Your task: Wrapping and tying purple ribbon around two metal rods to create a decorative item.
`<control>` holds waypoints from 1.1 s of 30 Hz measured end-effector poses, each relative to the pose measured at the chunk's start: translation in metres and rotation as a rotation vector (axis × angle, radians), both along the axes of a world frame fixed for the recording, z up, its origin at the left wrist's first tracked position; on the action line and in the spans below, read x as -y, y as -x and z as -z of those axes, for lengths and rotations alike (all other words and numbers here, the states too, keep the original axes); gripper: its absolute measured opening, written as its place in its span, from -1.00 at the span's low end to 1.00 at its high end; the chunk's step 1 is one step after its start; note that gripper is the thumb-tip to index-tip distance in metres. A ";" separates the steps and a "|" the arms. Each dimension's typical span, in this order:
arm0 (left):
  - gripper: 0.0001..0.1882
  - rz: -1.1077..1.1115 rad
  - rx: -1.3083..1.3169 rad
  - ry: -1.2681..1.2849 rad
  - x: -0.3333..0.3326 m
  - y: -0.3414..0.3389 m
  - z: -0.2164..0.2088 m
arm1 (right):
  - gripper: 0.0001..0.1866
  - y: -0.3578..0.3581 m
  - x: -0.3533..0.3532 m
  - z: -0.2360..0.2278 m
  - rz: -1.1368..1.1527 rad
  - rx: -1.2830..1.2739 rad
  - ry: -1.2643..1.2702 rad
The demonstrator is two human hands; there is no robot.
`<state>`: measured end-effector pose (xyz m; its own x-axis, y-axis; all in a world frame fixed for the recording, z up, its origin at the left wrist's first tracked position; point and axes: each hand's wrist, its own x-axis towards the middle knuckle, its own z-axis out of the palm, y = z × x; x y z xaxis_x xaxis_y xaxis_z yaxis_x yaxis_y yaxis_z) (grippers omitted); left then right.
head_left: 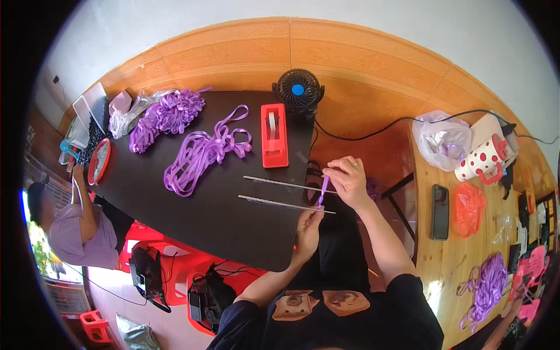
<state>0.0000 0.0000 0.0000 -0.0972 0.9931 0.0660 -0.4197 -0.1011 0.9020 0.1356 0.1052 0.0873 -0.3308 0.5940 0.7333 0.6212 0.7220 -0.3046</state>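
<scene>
Between my hands a short length of purple ribbon (325, 185) is stretched, with a small twist or knot low on it. My right hand (350, 182) pinches its upper end. My left hand (310, 228) has its fingers closed at the lower end, beside the knot. Two thin metal rods (262, 200) lie side by side across the edge of the dark table (192, 219), their near ends reaching to the ribbon. Whether the ribbon wraps around the rods is too small to tell. A loose heap of purple ribbon (201, 154) lies on the table to the left.
A red tape dispenser (275, 149) and a black fan (298, 90) stand at the table's far edge. Beyond lies a bigger ribbon bundle (169, 114). At left sits another person (81, 227) by a red tray (100, 161). A wooden table (429, 259) at right holds a phone (440, 212).
</scene>
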 end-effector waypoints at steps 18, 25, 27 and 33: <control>-0.92 0.069 0.021 0.221 0.037 0.005 -0.016 | -0.91 0.034 0.064 0.099 -0.124 -0.681 0.831; -0.92 0.215 -0.176 0.155 0.101 0.041 -0.035 | -0.93 0.041 0.135 0.104 -0.057 -0.649 0.926; -0.92 0.274 -0.171 0.160 0.113 0.053 -0.043 | -0.93 0.044 0.150 0.103 -0.067 -0.713 0.865; -0.91 0.358 -0.106 0.160 0.131 0.070 -0.062 | -0.93 0.050 0.198 0.106 -0.083 -0.715 1.003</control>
<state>-0.0705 -0.1309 0.0621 0.2555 0.9615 -0.1013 -0.3064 0.1799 0.9347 0.0860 -0.0930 -0.0189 -0.1064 0.9943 -0.0026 0.0509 0.0028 -0.9987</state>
